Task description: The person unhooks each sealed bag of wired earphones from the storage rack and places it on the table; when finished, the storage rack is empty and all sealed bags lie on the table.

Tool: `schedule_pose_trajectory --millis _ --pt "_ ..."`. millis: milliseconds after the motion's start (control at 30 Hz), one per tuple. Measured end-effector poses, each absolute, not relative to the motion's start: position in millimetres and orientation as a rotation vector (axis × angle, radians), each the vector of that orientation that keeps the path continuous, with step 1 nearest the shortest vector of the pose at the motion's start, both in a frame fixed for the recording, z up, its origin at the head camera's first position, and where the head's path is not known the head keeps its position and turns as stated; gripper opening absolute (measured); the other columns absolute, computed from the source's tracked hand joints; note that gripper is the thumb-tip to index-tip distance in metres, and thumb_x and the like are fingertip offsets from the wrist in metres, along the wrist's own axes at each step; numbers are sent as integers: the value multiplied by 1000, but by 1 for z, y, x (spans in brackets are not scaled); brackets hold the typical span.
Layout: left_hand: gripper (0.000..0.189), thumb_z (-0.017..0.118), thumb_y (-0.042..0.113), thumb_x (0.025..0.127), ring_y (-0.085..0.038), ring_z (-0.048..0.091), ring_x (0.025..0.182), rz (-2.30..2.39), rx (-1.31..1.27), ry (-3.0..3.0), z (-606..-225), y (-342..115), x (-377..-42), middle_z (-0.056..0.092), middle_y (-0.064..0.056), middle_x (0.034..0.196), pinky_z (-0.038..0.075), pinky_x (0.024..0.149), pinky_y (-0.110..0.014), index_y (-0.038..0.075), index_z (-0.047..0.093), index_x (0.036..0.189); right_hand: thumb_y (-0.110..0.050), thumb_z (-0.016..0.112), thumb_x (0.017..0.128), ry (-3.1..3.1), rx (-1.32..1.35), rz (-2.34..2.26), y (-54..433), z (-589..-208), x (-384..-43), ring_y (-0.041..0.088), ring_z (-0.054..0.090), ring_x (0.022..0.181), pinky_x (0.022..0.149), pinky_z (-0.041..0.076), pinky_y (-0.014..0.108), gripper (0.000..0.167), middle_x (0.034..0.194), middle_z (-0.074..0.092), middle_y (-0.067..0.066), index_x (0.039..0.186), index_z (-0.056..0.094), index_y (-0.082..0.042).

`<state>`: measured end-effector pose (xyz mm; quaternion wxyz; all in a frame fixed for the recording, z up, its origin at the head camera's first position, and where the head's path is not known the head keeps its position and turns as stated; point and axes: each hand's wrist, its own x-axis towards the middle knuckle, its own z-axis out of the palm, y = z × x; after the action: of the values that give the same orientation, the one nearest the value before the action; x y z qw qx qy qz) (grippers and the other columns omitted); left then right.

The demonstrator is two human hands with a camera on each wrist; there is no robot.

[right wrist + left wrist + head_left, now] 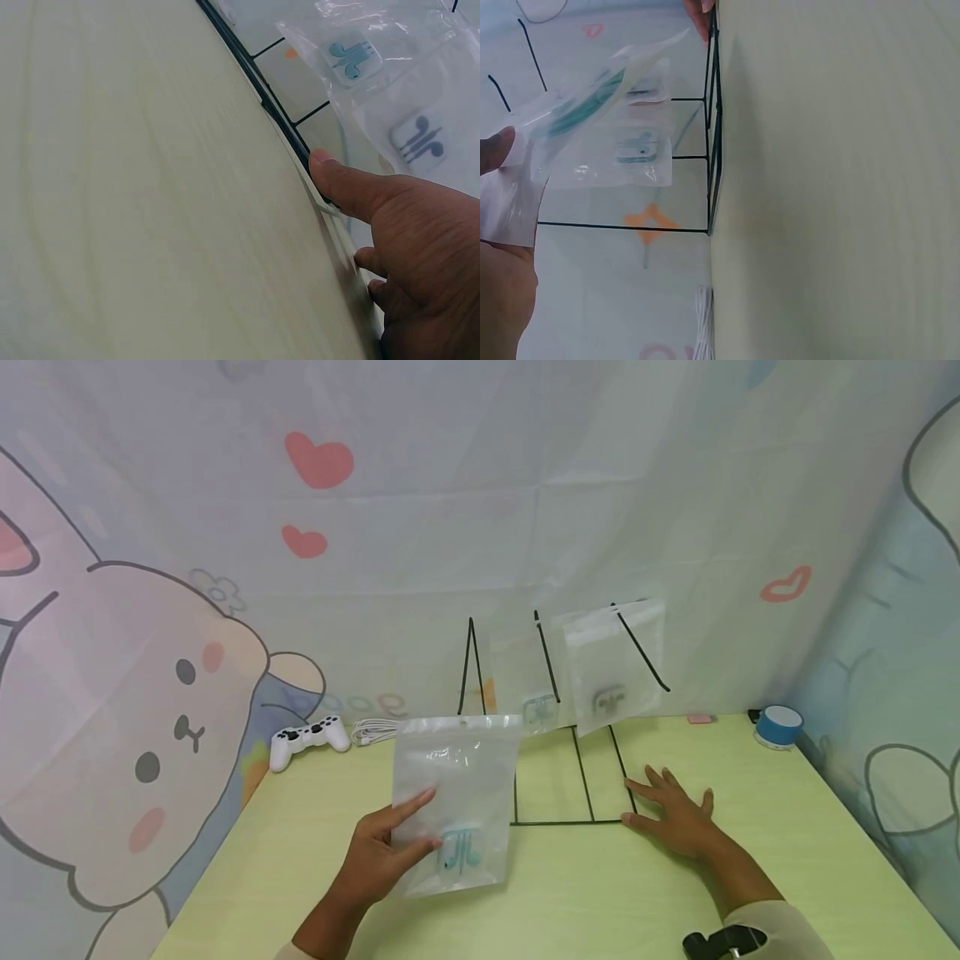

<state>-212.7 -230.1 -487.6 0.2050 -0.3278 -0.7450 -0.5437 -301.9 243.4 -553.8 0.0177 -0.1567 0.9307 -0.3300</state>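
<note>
Hands (378, 856) (675, 814): left around pouch (472, 785), right splayed

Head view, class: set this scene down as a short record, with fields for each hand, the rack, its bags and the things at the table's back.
left hand: holds a clear bag with blue-green earphones inside
right hand: spread, touching the rack near its front right corner
rack: black wire, on the table
rack's bags: middle bag and right bag, both see-through
back left: white controller, white cable
back right: small pink block, blue-topped round tub
</note>
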Motion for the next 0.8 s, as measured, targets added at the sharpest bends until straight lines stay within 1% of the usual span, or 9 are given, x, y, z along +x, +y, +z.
schedule_pose_trajectory --millis 167,200,300,400,467,567,667,800 --pt "68 85 -13 85 -3 73 114 -1659 -772 -2180 -491 -235 -219 68 18 145 62 91 -21 -3 65 149 -52 75 100 2892 -484 -1024 243 -553 -301 61 11 164 109 -15 95 74 177 26 30 161 55 -16" --pt "68 85 -11 85 -4 73 112 -1695 -728 -2209 -491 -236 -221 69 12 146 63 90 -23 -3 63 150 -52 75 100 2891 -484 -1025 243 -553 -301 61 11 164 109 -15 95 74 177 26 30 161 55 -15" --pt "72 87 -5 87 -6 73 109 -1801 -554 -2304 -493 -240 -227 69 -7 149 65 87 -26 -1 60 154 -52 75 100 2886 -481 -1025 243 -553 -301 61 10 164 110 -15 95 74 177 25 30 161 55 -16" --pt "77 88 -2 86 -10 73 109 -1897 -379 -2363 -494 -243 -232 64 -29 149 65 87 -29 5 58 157 -52 75 100 2885 -485 -1029 243 -552 -301 61 11 164 109 -15 95 75 177 25 30 161 55 -15" --pt "79 89 -1 86 -13 73 110 -1957 -290 -2370 -495 -245 -236 64 -29 149 66 87 -31 9 58 158 -52 75 100 2885 -490 -1030 243 -552 -301 61 10 164 109 -15 95 75 177 25 30 161 55 -15" --pt "81 89 0 86 -18 71 115 -2028 -195 -2367 -496 -248 -241 62 -27 153 65 88 -31 16 58 160 -53 75 100 2887 -493 -1029 243 -553 -301 61 10 164 109 -16 95 75 177 25 30 162 54 -15" --pt "83 88 0 87 -22 71 118 -2097 -156 -2355 -499 -251 -248 60 -26 156 65 89 -32 20 57 161 -53 74 101 2892 -496 -1023 244 -554 -301 62 10 164 109 -16 95 75 177 24 31 162 54 -15" --pt "85 86 -3 87 -22 73 118 -2167 -122 -2324 -503 -255 -256 60 -27 155 66 90 -33 20 55 162 -53 73 101 2892 -488 -1021 245 -555 -302 61 10 165 110 -17 94 74 178 24 30 162 54 -16"
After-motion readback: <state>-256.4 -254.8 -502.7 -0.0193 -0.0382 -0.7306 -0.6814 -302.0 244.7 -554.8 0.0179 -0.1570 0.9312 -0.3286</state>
